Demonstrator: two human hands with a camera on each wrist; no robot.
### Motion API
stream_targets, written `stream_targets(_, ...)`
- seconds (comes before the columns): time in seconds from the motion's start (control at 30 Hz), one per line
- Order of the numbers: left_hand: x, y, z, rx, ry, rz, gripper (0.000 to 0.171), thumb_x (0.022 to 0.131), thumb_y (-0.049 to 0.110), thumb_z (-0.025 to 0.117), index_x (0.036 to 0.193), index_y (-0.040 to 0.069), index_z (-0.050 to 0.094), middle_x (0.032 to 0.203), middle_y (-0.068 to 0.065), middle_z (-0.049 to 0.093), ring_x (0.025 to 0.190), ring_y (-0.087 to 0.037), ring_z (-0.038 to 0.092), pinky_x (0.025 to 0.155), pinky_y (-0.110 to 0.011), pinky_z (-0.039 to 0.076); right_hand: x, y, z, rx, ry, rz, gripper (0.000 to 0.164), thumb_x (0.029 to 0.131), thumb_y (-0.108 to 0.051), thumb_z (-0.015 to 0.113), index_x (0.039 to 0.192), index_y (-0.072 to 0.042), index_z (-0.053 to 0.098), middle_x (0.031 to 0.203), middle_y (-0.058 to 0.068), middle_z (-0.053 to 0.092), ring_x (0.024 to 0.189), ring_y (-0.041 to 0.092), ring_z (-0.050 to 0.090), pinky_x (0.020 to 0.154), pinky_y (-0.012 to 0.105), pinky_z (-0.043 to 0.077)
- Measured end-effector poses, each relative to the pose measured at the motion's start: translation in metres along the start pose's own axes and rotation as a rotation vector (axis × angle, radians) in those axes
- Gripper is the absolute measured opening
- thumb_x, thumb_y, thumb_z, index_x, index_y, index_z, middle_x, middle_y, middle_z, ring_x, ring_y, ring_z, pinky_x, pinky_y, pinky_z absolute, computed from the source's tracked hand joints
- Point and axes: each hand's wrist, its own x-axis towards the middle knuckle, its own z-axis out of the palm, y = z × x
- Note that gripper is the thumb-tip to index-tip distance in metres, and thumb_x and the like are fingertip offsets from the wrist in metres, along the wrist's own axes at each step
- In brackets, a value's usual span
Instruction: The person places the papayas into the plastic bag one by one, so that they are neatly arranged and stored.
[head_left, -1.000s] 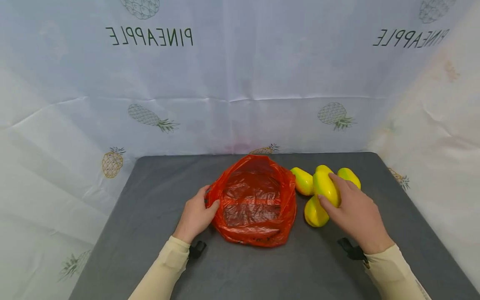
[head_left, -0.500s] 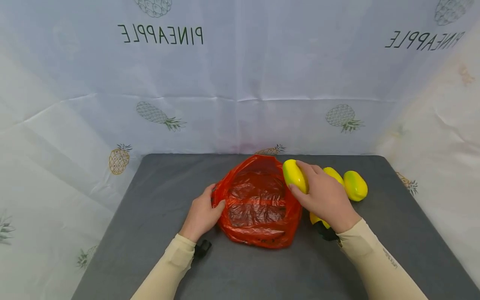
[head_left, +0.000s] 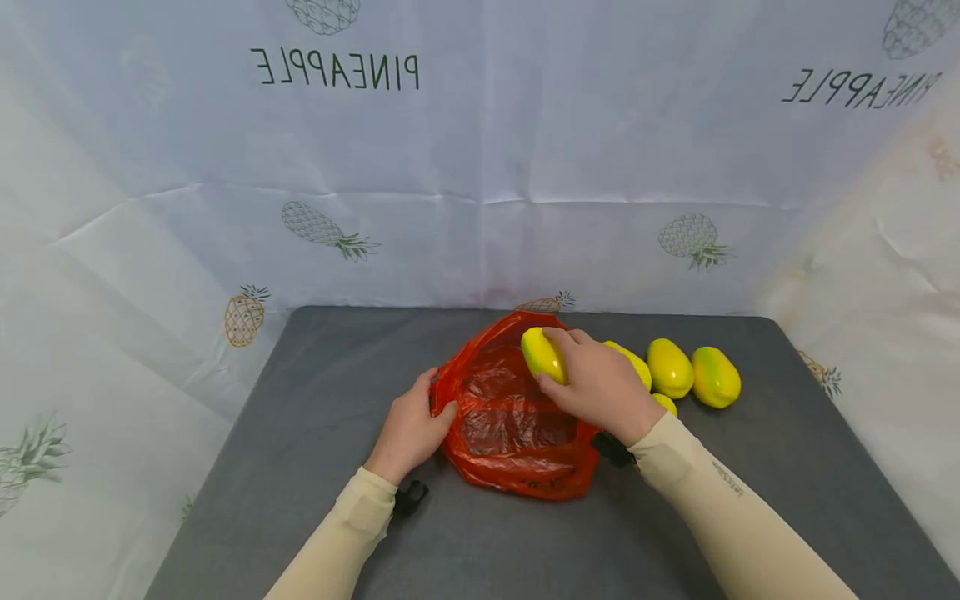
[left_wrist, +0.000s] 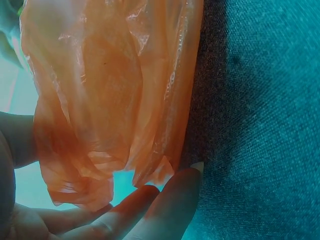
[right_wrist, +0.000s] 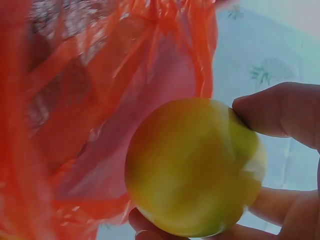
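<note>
A red plastic bag [head_left: 510, 454] stands on the dark table with its mouth spread wide. My left hand [head_left: 411, 431] grips the left side of its rim, the thumb over the edge; in the left wrist view its fingers [left_wrist: 172, 202] lie against the translucent bag [left_wrist: 95, 80]. Over the bag's mouth, my right hand [head_left: 606, 385] holds a glossy yellow mango [head_left: 542, 355] between thumb and fingers. The right wrist view shows this mango [right_wrist: 192, 167] in front of the bag's inner wall, with green and orange tints. The bag's bottom is hard to make out.
Several more yellow mangoes [head_left: 670, 367] lie to the right of the bag, some partly behind my right hand. The grey tabletop [head_left: 487, 550] ends at the back against a pineapple-print sheet [head_left: 480, 150]. A black wrist mount [head_left: 410, 497] sits under each wrist.
My right hand picked up a mango from the group at the right and carried it left, over the bag's mouth. My left hand keeps its grip on the rim.
</note>
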Motion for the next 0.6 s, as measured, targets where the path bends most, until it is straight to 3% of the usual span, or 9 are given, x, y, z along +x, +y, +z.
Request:
stream_targets(0.1, -0.001, 0.001, 0.0, -0.003, -0.003, -0.008, 0.073, 0.104, 0.03, 0.068, 0.166, 0.005, 0.038, 0.153, -0.019, 0.063, 0.126, -0.033, 0.072, 0.105, -0.055, 0.06, 0.008, -0.007, 0.002, 0.004, -0.022, -0.019, 0.068, 0.098, -0.04, 0.073, 0.156, -0.01, 0.052, 0.123, 0.013, 0.07, 0.077, 0.018, 0.063, 0.068, 0.037, 0.056)
stream_targets(0.4, -0.002, 0.001, -0.002, -0.017, 0.0, -0.006, 0.071, 0.103, 0.028, 0.069, 0.164, 0.004, 0.041, 0.15, -0.018, 0.065, 0.125, -0.034, 0.072, 0.104, -0.056, 0.06, 0.031, -0.022, 0.022, -0.011, -0.149, -0.009, 0.073, 0.099, -0.042, 0.075, 0.159, -0.01, 0.049, 0.142, 0.016, 0.067, 0.098, 0.027, 0.07, 0.088, 0.049, 0.062)
stream_targets(0.6, -0.004, 0.0, -0.003, -0.019, 0.004, 0.02, 0.071, 0.102, 0.028, 0.07, 0.163, 0.003, 0.043, 0.15, -0.019, 0.066, 0.124, -0.035, 0.072, 0.104, -0.056, 0.06, 0.04, -0.027, 0.038, -0.008, -0.174, 0.005, 0.073, 0.098, -0.041, 0.076, 0.158, -0.01, 0.05, 0.14, 0.016, 0.067, 0.094, 0.026, 0.068, 0.088, 0.047, 0.063)
